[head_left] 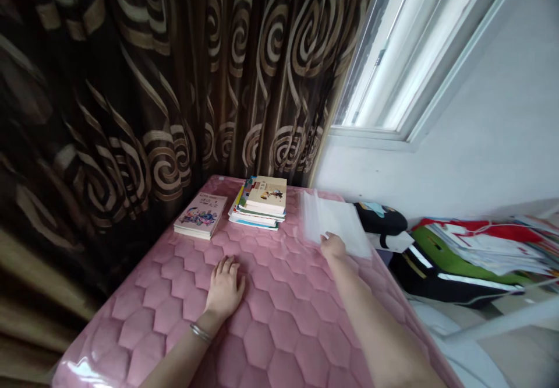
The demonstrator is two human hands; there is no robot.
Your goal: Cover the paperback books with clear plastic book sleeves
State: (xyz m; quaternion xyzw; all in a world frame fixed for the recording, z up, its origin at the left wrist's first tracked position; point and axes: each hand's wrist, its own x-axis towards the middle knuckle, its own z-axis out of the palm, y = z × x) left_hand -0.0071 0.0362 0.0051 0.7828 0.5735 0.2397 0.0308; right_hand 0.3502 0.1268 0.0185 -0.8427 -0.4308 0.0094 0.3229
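Note:
My left hand (225, 289) lies flat on the pink quilted mattress cover (279, 330), fingers spread, touching nothing else. A bracelet circles its wrist. My right hand (334, 247) is at the near edge of a translucent white plastic sleeve (332, 222), with its fingers on the sleeve. Whether they grip it is hard to tell. Nearest my left hand, a small book with a cartoon cover (201, 215) lies flat. To its right sits a stack of several books (262, 204), topped by an illustrated cover.
A dark curtain with swirl patterns (131, 85) hangs along the far and left sides of the mattress. A window (410, 56) is set in the white wall at upper right. Beyond the right edge are a black bag (379, 219) and a heap of papers and folders (480, 248).

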